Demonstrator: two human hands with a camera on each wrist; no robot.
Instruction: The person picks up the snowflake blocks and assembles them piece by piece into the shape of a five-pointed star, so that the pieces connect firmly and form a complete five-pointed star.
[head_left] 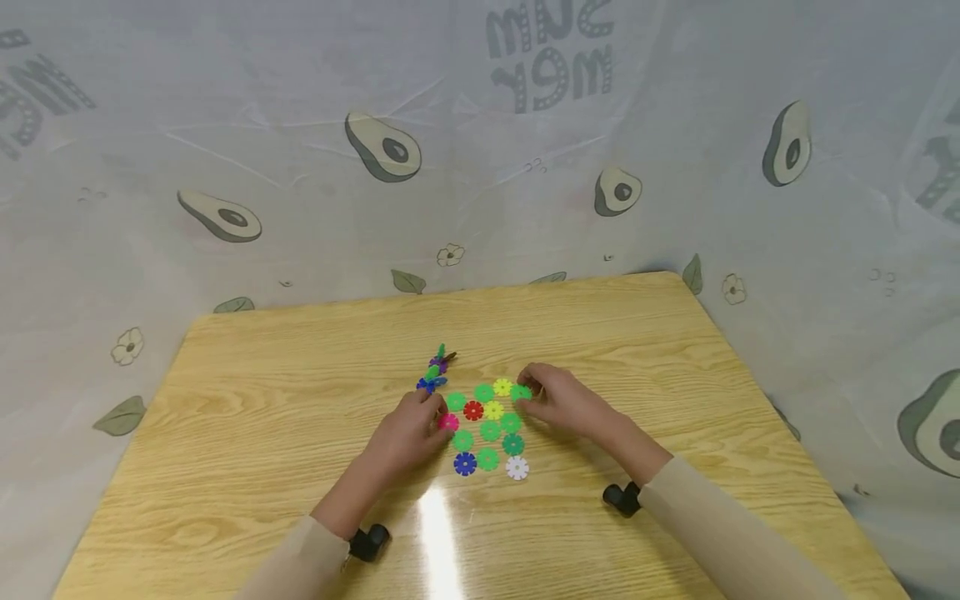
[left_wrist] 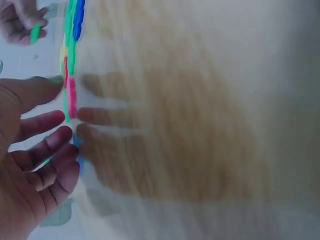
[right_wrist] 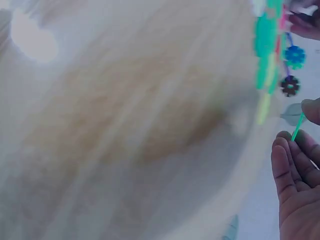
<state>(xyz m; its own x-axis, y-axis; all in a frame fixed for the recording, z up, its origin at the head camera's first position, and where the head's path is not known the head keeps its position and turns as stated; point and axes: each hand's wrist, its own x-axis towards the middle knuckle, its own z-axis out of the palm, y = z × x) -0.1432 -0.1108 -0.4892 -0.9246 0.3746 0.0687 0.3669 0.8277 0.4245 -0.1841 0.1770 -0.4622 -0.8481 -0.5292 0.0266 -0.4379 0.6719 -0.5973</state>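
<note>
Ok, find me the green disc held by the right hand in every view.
Head: the green disc is just right of centre, below mid-height.
Left wrist: the green disc is near the upper left corner, edge-on.
Right wrist: the green disc is near the right edge, about mid-height, edge-on.
Shared landmark: the right hand.

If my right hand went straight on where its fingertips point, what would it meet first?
Probably the farther yellow plastic notched disc, just past the green plastic notched disc your right hand pinches. Depth is unclear: the pinched disc looks raised, so it might pass above.
</note>
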